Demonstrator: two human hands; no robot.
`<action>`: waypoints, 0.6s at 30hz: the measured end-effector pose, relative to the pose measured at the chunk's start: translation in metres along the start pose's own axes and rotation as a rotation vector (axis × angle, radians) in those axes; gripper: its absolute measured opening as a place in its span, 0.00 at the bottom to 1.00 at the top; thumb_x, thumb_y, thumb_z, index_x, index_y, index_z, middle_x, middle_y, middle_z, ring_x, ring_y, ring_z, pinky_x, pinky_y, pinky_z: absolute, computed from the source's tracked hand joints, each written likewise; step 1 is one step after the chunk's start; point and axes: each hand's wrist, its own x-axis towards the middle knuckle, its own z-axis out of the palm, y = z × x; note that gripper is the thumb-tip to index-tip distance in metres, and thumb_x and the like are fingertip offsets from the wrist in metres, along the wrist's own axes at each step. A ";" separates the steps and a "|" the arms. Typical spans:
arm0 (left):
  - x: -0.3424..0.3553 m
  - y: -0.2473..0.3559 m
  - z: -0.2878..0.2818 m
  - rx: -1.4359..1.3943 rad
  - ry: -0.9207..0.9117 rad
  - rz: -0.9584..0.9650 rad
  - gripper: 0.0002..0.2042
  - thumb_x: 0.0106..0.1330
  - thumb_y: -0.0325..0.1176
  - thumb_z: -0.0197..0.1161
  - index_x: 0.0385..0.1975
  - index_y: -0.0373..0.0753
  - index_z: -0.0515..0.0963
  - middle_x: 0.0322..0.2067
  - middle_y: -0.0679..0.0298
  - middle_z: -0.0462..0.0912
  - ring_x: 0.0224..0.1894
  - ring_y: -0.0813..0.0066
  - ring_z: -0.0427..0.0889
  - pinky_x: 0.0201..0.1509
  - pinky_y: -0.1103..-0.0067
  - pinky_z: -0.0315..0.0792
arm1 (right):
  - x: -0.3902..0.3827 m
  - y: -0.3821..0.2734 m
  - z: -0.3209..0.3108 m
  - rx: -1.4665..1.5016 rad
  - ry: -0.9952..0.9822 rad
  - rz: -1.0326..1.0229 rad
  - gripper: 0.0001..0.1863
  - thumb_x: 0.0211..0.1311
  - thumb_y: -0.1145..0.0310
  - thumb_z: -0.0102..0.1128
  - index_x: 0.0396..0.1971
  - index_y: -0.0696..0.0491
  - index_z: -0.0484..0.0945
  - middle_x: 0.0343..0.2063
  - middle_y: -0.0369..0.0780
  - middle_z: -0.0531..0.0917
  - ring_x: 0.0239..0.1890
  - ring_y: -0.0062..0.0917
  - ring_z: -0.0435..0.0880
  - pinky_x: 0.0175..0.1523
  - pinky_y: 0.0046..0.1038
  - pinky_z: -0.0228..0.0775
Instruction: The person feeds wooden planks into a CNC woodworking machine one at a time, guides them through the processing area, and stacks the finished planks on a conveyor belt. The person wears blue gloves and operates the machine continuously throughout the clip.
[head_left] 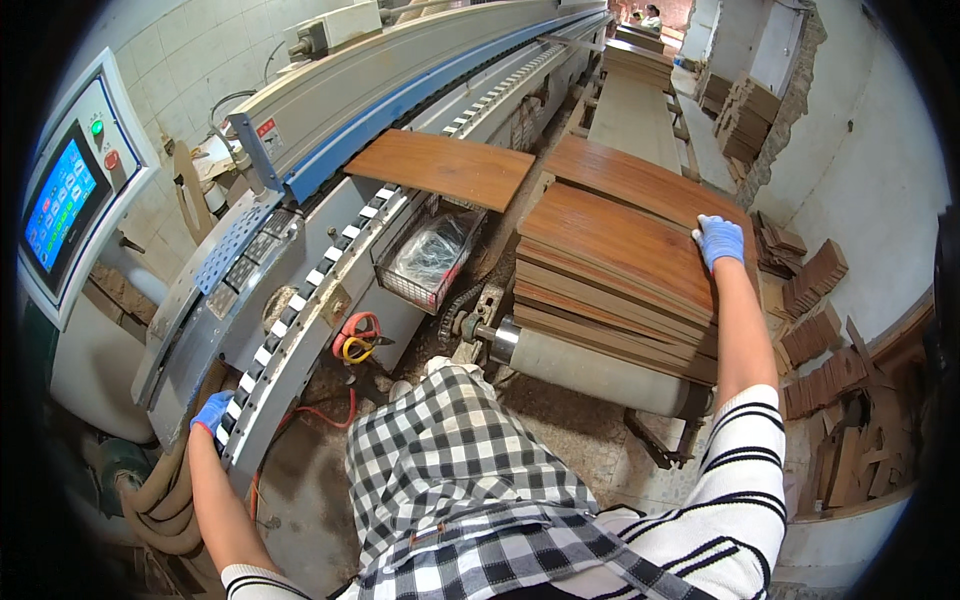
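My right hand (720, 241), in a blue and white glove, is at the right edge of the top brown wooden board (620, 240) on a stack. Its fingers are bent and closed on that edge. On the left, my left hand (211, 411), in a similar glove, touches the near end of a machine's conveyor rail (268, 352) with black and white pads. Its fingers are partly hidden there. Another wooden board (445, 165) lies across the rail, its left end under the blue machine beam (340, 165) and its right end overhanging.
A wire basket (430, 262) with clear plastic hangs beside the rail, above red- and yellow-handled tools (358, 338). A roller (605, 372) supports the near stack. The control panel (75, 195) stands left. More board stacks (815, 300) line the right wall; a person (651, 17) is far back.
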 end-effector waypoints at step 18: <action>-0.013 0.077 0.024 0.111 0.025 -0.026 0.13 0.63 0.33 0.48 0.42 0.38 0.77 0.35 0.67 0.78 0.39 0.74 0.72 0.49 0.74 0.65 | -0.167 0.083 0.007 0.597 -0.021 0.266 0.25 0.64 0.54 0.40 0.54 0.55 0.67 0.58 0.46 0.64 0.61 0.35 0.61 0.63 0.30 0.51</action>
